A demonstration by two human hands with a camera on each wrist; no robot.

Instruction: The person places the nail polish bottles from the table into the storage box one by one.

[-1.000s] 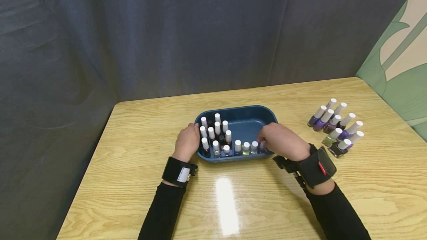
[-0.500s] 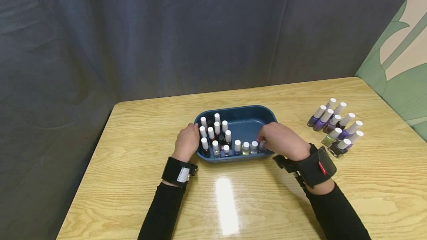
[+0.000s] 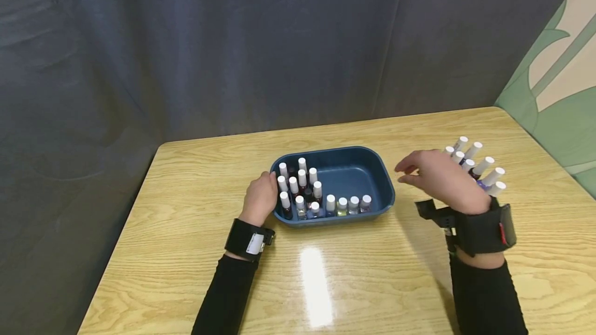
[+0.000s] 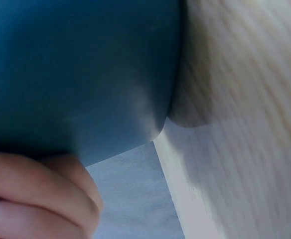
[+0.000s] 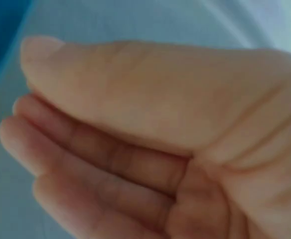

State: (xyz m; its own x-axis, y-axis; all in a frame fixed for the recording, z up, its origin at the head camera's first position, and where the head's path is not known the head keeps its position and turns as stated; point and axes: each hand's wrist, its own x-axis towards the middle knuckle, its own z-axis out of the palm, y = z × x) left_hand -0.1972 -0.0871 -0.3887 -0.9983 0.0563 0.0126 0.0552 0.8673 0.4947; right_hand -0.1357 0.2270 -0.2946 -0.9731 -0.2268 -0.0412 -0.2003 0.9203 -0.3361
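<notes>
1. Blue plastic tray (image 3: 349, 182) sits mid-desk (image 3: 186, 221), long axis running left-right, roughly parallel to the far edge.
2. Nail polish bottles (image 3: 301, 208) stand in it, mostly white caps up, long axes near vertical. Packed at the left end plus a row along the near wall, probably so wall and neighbours prop them.
3. Left hand (image 3: 261, 198): fingers curled on the tray's left end, likely stopping it sliding.
4. Right hand (image 3: 442, 180): above the desk, right of the tray, thumb and fingertips slightly parted, holding nothing.
5. Loose bottles (image 3: 492, 177): right side, caps up, partly hidden by that hand; bunched presumably for easy reach.
</notes>
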